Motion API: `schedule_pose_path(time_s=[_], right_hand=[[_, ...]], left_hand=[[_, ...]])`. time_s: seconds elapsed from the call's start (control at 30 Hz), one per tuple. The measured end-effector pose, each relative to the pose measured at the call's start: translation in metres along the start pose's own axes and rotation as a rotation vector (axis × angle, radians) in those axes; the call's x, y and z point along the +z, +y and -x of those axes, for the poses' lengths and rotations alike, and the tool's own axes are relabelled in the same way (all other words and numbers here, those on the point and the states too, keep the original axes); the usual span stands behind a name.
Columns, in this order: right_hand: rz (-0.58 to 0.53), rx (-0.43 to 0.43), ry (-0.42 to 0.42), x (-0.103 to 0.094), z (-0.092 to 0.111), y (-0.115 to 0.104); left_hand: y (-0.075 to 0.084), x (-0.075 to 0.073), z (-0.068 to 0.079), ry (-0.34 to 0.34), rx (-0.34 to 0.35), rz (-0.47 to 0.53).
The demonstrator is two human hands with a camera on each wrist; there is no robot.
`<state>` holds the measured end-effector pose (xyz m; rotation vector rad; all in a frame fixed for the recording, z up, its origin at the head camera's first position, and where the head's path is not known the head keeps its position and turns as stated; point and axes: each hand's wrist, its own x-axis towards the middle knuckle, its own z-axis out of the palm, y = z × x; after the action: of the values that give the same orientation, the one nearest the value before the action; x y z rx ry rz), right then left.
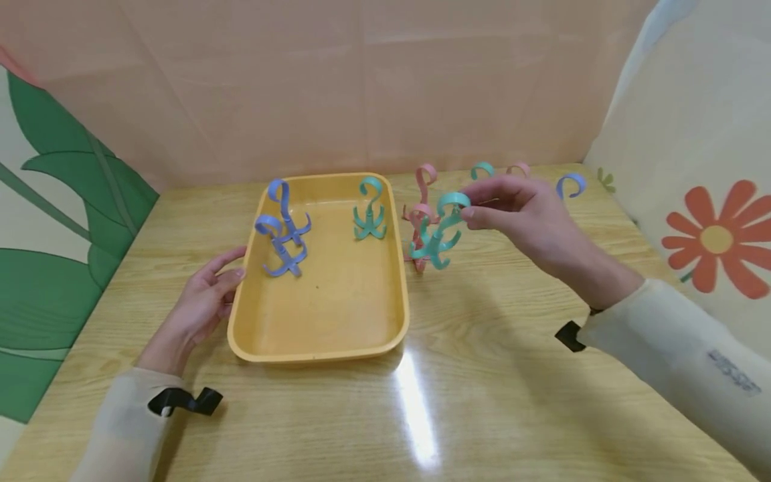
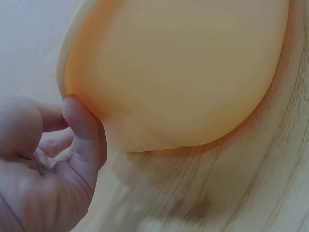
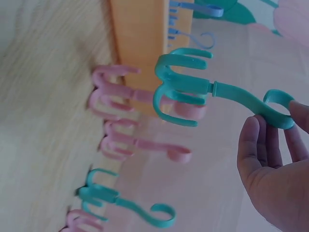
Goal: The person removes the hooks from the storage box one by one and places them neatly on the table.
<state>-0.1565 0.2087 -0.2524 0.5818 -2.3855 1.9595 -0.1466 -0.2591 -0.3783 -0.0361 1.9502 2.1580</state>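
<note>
My right hand (image 1: 468, 206) pinches the top loop of a teal multi-prong hook (image 1: 438, 237) and holds it just above the table, right of the yellow tray (image 1: 319, 321). The right wrist view shows the same teal hook (image 3: 207, 89) hanging from my fingertips (image 3: 253, 130), in front of two pink hooks (image 3: 140, 145). My left hand (image 1: 231, 268) lies flat-fingered against the tray's left wall, and the thumb (image 2: 82, 128) touches that wall (image 2: 183, 72). In the tray stand two blue hooks (image 1: 282, 231) and one teal hook (image 1: 369, 211).
Loose hooks stand on the wooden table right of the tray: pink ones (image 1: 419, 224), (image 1: 425, 177), (image 1: 518, 167), a teal one (image 1: 482, 169) and a blue one (image 1: 570, 184). Patterned walls close in the table at the back and on both sides.
</note>
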Motion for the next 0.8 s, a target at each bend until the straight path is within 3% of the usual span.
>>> schedule_pose_path(time_s=[0.13,0.33,0.6,0.8], right_hand=[[-0.073,0.003,0.003,-0.008,0.004,0.013],[-0.061,0.076,0.031,-0.018,0.011,0.027],[-0.151,0.071,0.046,-0.032,0.011,0.05],[-0.111,0.11,0.075,-0.039,0.009,0.063]], left_hand=[[0.0,0.0,0.0,-0.012,0.006,0.004],[0.001,0.0,0.001,-0.013,0.001,0.012],[0.001,0.0,0.001,0.001,-0.011,-0.015],[0.0,0.0,0.0,0.009,-0.012,-0.02]])
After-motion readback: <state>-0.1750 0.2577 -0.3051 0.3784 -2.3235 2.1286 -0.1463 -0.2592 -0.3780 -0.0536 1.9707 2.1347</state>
